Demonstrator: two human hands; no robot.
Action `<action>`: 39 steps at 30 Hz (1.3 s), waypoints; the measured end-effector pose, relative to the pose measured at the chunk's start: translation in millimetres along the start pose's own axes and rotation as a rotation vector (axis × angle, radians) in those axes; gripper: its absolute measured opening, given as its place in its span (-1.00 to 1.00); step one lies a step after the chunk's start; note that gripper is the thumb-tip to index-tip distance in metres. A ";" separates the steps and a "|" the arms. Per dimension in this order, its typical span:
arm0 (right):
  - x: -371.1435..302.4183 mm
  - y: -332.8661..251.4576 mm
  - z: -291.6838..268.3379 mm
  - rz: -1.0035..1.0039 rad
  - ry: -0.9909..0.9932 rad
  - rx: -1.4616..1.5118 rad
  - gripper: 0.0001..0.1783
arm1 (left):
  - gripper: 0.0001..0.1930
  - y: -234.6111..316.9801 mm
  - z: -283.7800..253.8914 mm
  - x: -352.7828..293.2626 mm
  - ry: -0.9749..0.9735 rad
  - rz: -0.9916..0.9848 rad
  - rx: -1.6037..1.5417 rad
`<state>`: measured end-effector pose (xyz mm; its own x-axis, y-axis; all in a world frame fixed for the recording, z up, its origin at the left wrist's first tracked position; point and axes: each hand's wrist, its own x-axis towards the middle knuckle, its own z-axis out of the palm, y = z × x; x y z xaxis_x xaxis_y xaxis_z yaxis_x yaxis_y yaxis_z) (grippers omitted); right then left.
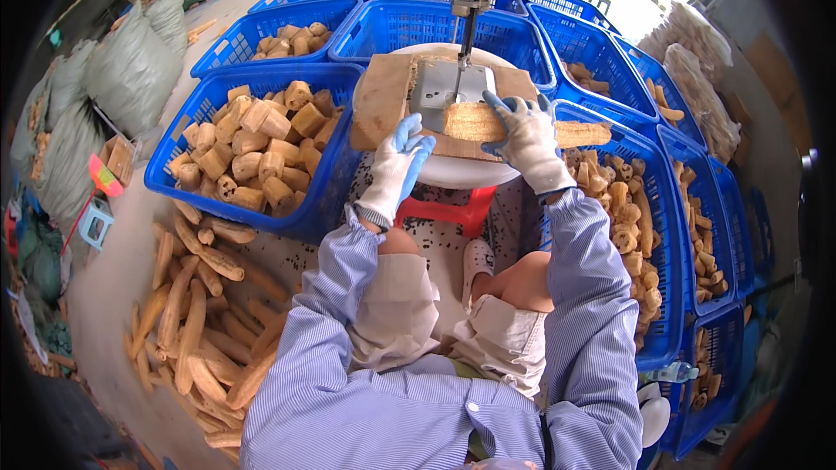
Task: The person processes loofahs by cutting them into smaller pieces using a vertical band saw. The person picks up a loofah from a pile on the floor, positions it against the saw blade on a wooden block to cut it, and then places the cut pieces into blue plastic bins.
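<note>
My right hand, in a white and blue glove, grips a long dried loofah from above. The loofah lies sideways on a wooden work board, one end beside the metal plate and the other sticking out past my hand to the right. Just above that plate, the thin upright shaft of a cutting machine comes down close to the loofah's left end. My left hand, gloved the same way, is at the board's front left edge, fingers loosely extended and holding nothing visible.
Short loofah pieces fill a blue basket on the left. Whole loofahs are heaped on the floor below it. More blue baskets with pieces stand right and behind. A red stool is under the board; sacks lean at far left.
</note>
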<state>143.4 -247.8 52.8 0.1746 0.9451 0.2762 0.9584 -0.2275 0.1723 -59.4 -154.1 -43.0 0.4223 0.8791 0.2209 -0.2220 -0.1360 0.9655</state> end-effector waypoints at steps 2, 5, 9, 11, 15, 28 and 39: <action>12.8 -0.2 9.4 -0.021 -0.039 -0.037 0.00 | -0.52 0.3 6.7 21.0 -0.016 -0.023 0.183; 27.9 3.2 27.1 -0.006 -0.065 -0.052 -0.01 | -0.63 -14.0 18.9 56.6 -0.041 -0.049 0.296; 35.9 8.5 40.4 0.055 -0.077 -0.003 -0.04 | -0.73 -18.0 31.3 74.6 -0.013 -0.092 0.212; 40.2 12.6 43.8 0.069 -0.076 0.003 -0.06 | -0.78 -19.3 36.3 83.8 -0.015 -0.129 0.153; 50.5 16.3 48.8 0.074 -0.069 -0.025 -0.08 | -0.88 -32.0 41.2 95.3 0.007 -0.112 0.044; 100.9 26.2 46.5 0.126 -0.242 -0.091 -0.24 | -0.96 -33.0 47.1 134.0 0.026 -0.059 0.191; 97.1 50.0 39.9 0.070 -0.378 0.301 -0.09 | -0.75 -17.3 44.1 108.3 0.044 0.070 0.466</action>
<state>217.3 -158.0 50.5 0.2568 0.9618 -0.0952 0.9545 -0.2679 -0.1311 28.9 -76.7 -29.8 0.3807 0.8775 0.2916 0.1736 -0.3776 0.9095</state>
